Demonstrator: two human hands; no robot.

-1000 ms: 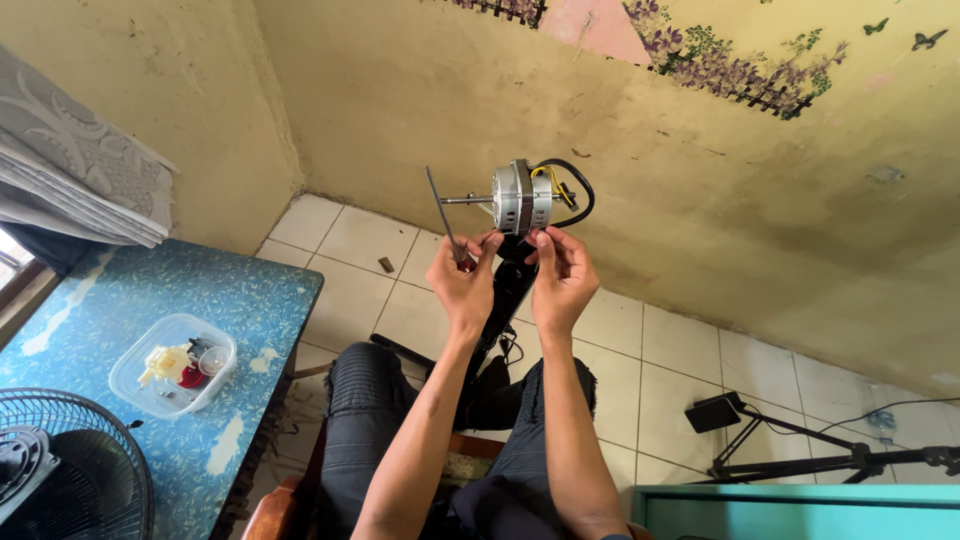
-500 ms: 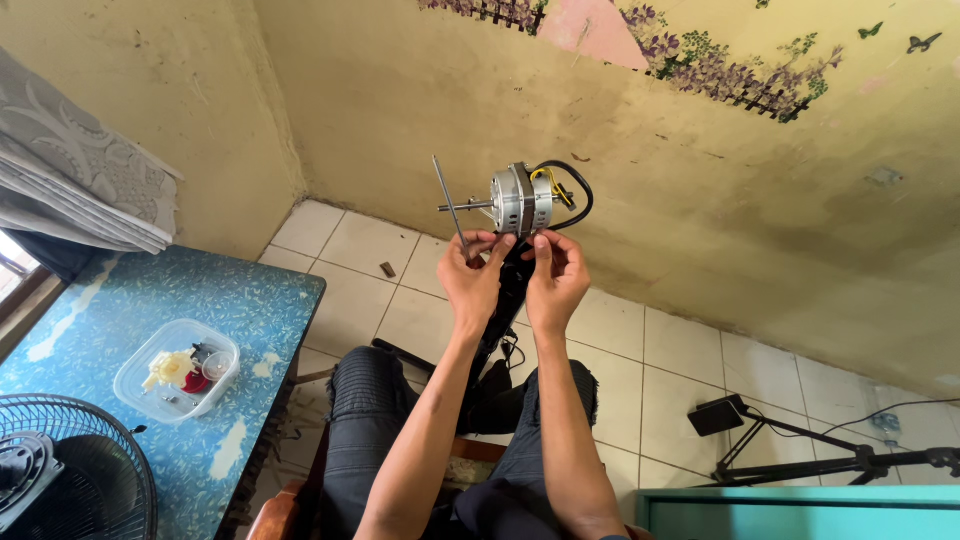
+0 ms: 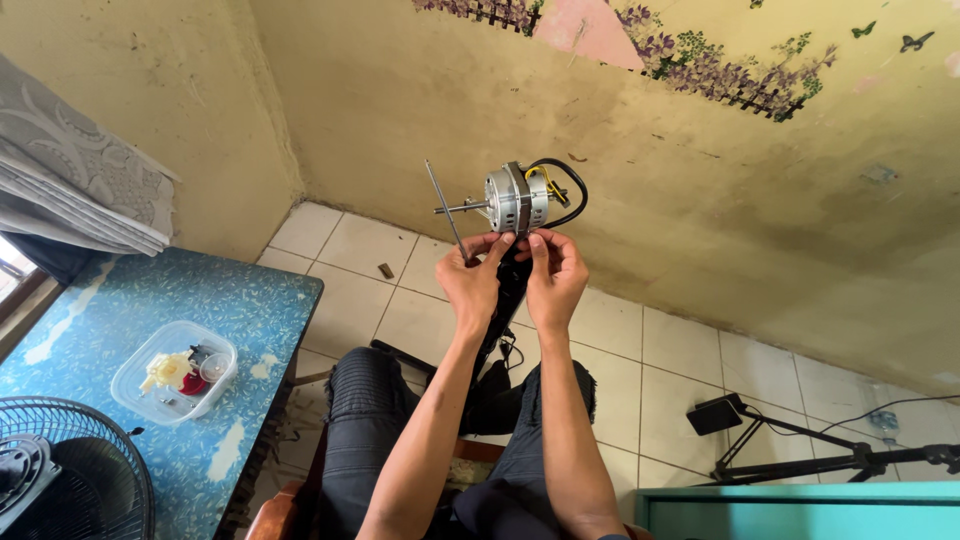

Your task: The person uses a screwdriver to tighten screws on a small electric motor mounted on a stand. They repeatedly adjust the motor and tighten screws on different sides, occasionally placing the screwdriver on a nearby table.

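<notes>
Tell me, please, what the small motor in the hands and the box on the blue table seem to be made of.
The motor looks like bare metal: its housing is dull silver-grey with a thin shaft sticking out, and black cables that look rubber- or plastic-coated loop behind it. The box seems to be clear plastic: it is see-through, and small yellow, red and white parts show inside. The table has a speckled blue top with worn pale patches.

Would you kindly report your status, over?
Left hand pinches thin rod. Both hands, right hand too, hold fan motor up. Nothing in the way.
</notes>
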